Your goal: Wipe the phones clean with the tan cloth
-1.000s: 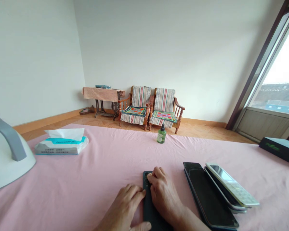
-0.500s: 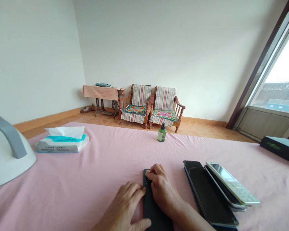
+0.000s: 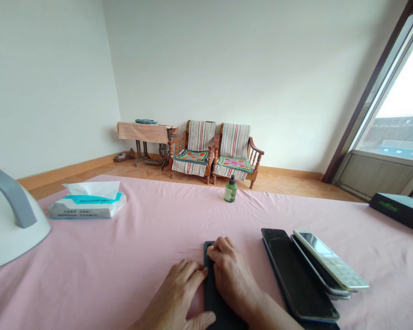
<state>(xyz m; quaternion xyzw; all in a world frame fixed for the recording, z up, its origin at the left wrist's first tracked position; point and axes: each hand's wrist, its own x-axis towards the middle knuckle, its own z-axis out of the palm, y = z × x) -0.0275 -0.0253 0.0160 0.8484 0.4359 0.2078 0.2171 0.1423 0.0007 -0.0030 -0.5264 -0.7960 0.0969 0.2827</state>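
Note:
A dark smartphone (image 3: 217,305) lies back side up on the pink cloth, its camera area near the far end. My left hand (image 3: 181,293) steadies it, with the fingertips against its left edge and the thumb over the near part. Bent over the phone's far end is my right hand (image 3: 232,272), fingers pinched together and pressed at the camera area. Something small and pale shows at those fingertips, too covered to name. To the right, a black-screened smartphone (image 3: 298,275) rests on another phone. Beside it, a white keypad phone (image 3: 330,259) tops a second stack.
A green spray bottle (image 3: 230,189) stands near the far edge of the pink cloth (image 3: 131,247). On the left are a tissue pack (image 3: 86,208) and a white object with a grey handle (image 3: 25,208). A black box (image 3: 399,211) sits at far right.
My right hand has shifted very slightly down over the camera area, its fingers still pinched. My left hand keeps its place on the phone. The whole view has moved a little.

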